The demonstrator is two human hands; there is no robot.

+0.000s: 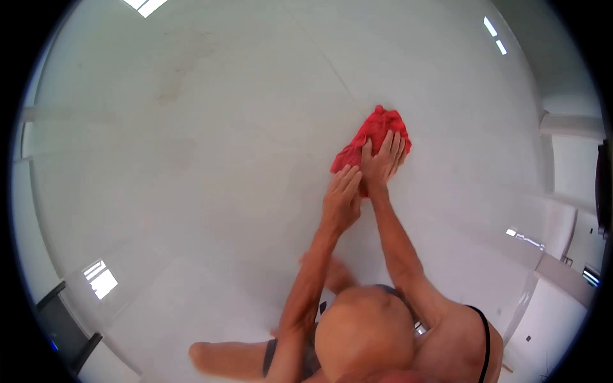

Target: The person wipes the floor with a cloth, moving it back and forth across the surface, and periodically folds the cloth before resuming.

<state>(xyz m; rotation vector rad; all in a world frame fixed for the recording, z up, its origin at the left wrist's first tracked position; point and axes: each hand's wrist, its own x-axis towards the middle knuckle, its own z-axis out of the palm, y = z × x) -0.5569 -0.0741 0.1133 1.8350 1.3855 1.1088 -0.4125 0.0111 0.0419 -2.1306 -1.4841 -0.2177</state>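
Note:
A crumpled red cloth [357, 153] lies on the pale, glossy floor [242, 159], right of the middle of the view. My right hand [382, 156] rests flat on top of it, fingers stretched forward over the fabric. Just left of it and nearer to me, my left hand [343, 195] has its fingertips at the lower edge of the cloth. Its fingers are extended and lie side by side. Part of the cloth shows between the two hands.
My bent leg [230, 360] is on the floor at the lower left. Faint brownish marks [182, 70] show on the floor at the upper left. White walls and a dark doorway [60, 325] stand at the edges. Window light reflects off the floor.

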